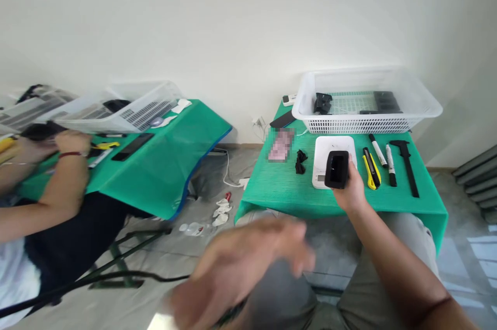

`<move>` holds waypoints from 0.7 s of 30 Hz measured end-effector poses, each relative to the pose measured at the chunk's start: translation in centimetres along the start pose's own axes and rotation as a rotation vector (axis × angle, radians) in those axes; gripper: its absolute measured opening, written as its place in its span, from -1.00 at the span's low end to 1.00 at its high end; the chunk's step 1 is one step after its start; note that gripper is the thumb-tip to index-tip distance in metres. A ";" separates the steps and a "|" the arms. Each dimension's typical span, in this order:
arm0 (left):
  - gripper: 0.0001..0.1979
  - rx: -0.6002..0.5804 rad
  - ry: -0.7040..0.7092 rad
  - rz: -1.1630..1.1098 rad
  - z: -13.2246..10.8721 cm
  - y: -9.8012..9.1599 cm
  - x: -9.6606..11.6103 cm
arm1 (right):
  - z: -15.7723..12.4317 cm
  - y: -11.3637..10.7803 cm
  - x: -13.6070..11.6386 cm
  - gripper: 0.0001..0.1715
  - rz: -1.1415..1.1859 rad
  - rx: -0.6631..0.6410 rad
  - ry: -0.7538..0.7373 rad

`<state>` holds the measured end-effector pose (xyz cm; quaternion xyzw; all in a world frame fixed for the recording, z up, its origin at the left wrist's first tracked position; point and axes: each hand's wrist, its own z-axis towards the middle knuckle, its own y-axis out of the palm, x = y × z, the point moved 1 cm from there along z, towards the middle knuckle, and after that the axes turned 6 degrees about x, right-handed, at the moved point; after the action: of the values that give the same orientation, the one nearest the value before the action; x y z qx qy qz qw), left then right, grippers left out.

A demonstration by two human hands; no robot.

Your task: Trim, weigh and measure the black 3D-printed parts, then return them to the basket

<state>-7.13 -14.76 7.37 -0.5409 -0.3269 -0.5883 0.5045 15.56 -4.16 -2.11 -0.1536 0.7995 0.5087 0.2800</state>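
Observation:
My right hand [351, 187] is closed around the side of a black, hollow, box-shaped plastic part [337, 170], its open end facing me. The part is in front of a white digital scale [320, 151] and covers much of its top; whether they touch, I cannot tell. Smeared by motion, my left hand [260, 247] is low in the view over my lap, apart from the table's front edge. Its fingers are too blurred to read, and no object shows in them. A small black bundle [300, 161] lies left of the scale.
Right of the scale lie a yellow utility knife [371, 168], two markers [384, 156] and a black caliper [407, 164]. A white basket [361, 124] with black parts stands behind. A pixelated phone-shaped thing [281, 144] lies left. At another green table [166, 164], a co-worker's hands [72, 143] are busy.

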 end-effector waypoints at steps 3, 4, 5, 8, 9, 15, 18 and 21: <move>-0.50 0.000 0.009 0.198 6.6 3.1 -2.6 | -0.6 0.3 0.7 -0.49 -0.123 -0.048 -0.122; -0.48 0.017 0.054 0.315 8.3 4.2 -3.3 | -0.9 0.4 0.8 -0.48 -0.172 -0.079 -0.166; -0.49 0.025 0.100 0.382 9.8 5.0 -3.9 | -1.2 0.6 0.8 -0.47 -0.216 -0.111 -0.213; -0.64 0.060 0.122 0.368 13.0 6.4 -5.4 | -1.4 0.9 -0.1 -0.44 -0.319 -0.193 -0.328; -0.65 0.065 0.096 0.330 13.9 6.5 -5.9 | -1.2 0.9 -0.9 -0.44 -0.350 -0.210 -0.351; -0.39 0.049 0.003 0.137 19.1 5.7 -9.0 | 2.6 -2.2 -8.7 -0.58 -0.701 0.005 -0.658; -0.34 0.129 -0.066 0.049 20.1 5.4 -11.3 | 4.6 -5.2 -12.2 -0.62 -0.915 0.247 -0.722; -0.31 0.262 -0.162 -0.064 20.1 5.1 -13.1 | 5.8 -7.2 -13.8 -0.71 -1.142 0.397 -0.664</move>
<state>2.59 5.67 -2.01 -0.5053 -0.4576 -0.5107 0.5239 32.08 -2.63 -0.91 -0.3325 0.5432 0.1457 0.7571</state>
